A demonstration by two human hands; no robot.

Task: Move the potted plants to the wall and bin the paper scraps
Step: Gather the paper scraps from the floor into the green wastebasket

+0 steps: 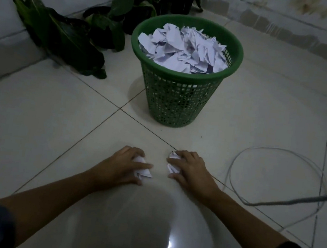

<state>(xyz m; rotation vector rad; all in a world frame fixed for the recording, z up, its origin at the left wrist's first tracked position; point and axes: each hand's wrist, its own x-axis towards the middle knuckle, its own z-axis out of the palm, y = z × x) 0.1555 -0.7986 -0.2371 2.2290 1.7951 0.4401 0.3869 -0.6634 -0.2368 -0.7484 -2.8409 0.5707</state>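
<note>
- Head view: the left hand (122, 163) pinched paper scraps (142, 168) on the floor; the right hand (189, 168) pinched more paper (171, 161).
- The full bin (184, 73) stood ahead of both hands, so press scraps down gently.
- Plants (70, 37) sat by the wall.

A home's dim corner: potted plants (71, 31) are lining the wall behind a green wastebasket (180, 97) sitting on glossy floor tiles (38, 109).
</note>
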